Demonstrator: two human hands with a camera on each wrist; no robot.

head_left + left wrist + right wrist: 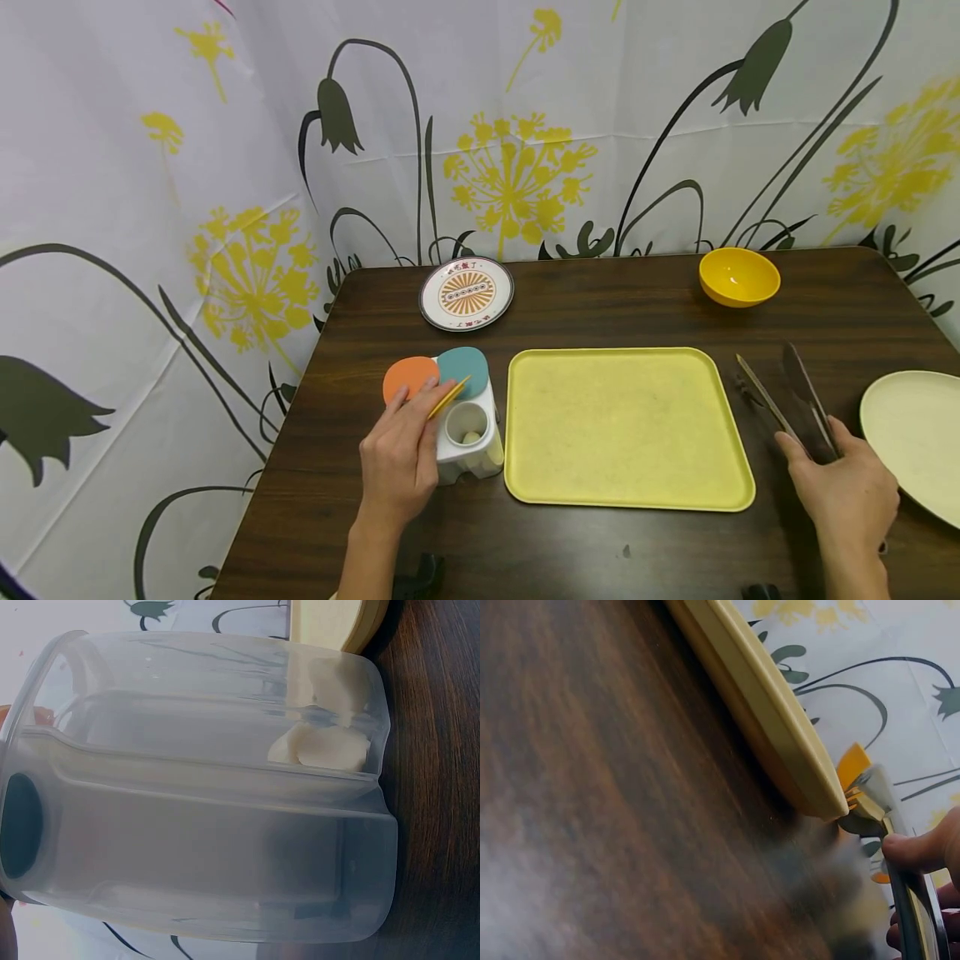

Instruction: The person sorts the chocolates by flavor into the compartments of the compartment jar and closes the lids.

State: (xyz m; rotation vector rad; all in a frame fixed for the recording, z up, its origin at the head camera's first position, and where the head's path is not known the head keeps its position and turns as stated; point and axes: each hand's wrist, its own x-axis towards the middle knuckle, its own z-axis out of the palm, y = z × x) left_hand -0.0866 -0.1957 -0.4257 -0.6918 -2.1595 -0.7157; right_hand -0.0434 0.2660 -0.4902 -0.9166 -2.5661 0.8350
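A white seasoning box [486, 454] with clear compartments stands left of the tray. My left hand [401, 454] reaches over it and pinches a raised yellow lid [452, 396]. Beside it are an orange lid [405, 372] and a teal lid [465, 371], both lying down. One uncovered compartment [467, 421] has pale pieces inside; in the left wrist view pale lumps [330, 746] lie at the bottom of the box. My right hand [855, 492] grips metal tongs [813, 400], their arms spread apart and tips pointing away, right of the yellow tray [630, 496].
A patterned plate [431, 308] sits at the back left and a yellow bowl [739, 279] at the back right. A cream plate [918, 425] lies at the right edge. Behind the dark table [592, 550] hangs a floral cloth [480, 50].
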